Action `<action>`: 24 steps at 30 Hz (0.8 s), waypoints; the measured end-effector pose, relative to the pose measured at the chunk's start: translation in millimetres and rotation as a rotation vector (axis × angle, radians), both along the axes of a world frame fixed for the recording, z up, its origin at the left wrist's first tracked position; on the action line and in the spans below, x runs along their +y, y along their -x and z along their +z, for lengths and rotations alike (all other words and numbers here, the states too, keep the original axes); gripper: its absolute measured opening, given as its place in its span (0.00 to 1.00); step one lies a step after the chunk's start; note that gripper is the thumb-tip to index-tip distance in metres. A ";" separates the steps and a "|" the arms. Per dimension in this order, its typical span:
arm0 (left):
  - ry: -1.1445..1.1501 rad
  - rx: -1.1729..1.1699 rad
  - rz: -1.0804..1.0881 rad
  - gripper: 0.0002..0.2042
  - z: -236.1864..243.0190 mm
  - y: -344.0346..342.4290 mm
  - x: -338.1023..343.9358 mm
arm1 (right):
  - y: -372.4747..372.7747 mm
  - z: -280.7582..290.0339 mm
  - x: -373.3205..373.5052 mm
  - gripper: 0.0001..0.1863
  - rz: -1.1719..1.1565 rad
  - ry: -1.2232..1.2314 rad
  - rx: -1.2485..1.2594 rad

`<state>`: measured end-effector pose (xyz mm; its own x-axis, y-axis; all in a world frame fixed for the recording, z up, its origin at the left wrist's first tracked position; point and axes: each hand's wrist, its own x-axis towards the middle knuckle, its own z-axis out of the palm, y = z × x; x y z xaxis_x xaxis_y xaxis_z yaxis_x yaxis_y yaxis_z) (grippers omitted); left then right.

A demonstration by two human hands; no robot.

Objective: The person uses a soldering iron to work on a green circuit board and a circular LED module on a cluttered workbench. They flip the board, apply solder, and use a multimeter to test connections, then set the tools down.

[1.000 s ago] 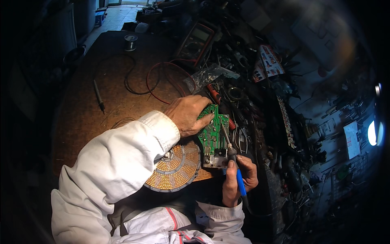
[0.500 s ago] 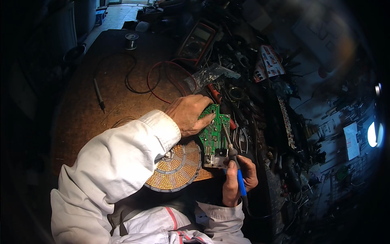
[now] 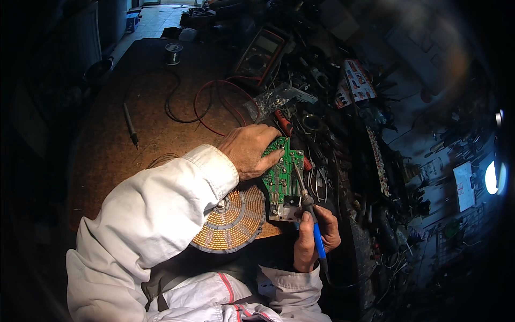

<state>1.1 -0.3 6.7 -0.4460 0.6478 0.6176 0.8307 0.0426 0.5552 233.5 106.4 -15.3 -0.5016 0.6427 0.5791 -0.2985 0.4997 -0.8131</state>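
A green circuit board (image 3: 279, 180) stands at the table's right edge, its soldered side showing. My left hand (image 3: 251, 151) grips its upper left part, thumb across the face; the other fingers are partly hidden behind the edge. In my right hand (image 3: 316, 236) is a soldering iron (image 3: 318, 239) with a blue handle, held like a pen. Its metal tip points up and touches or nearly touches the board's right part. Under my left forearm lies a round coil disc (image 3: 230, 222) with copper-coloured windings, partly covered by the white sleeve.
A multimeter (image 3: 261, 53) with red and black leads lies at the back; one probe (image 3: 130, 126) rests at the left. A solder spool (image 3: 173, 54) stands at the far edge. Red-handled tools (image 3: 284, 123), a plastic bag (image 3: 271, 100) and tangled wires crowd the right side.
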 end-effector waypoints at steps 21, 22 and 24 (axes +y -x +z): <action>0.013 0.002 0.001 0.18 -0.2 0.1 -0.5 | 6.5 -5.0 0.2 0.12 -0.068 -0.069 0.024; 0.009 0.001 0.001 0.18 -0.4 0.1 -0.7 | 6.8 -5.0 0.0 0.12 -0.066 -0.067 0.027; 0.014 -0.009 0.005 0.17 0.3 0.0 -0.4 | 6.3 -4.6 0.5 0.12 -0.062 -0.075 0.024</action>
<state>1.2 -0.7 7.0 -0.4550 0.6541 0.6043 0.8253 0.0550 0.5620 227.2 106.9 -19.9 -0.4477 0.6265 0.6380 -0.2837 0.5771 -0.7658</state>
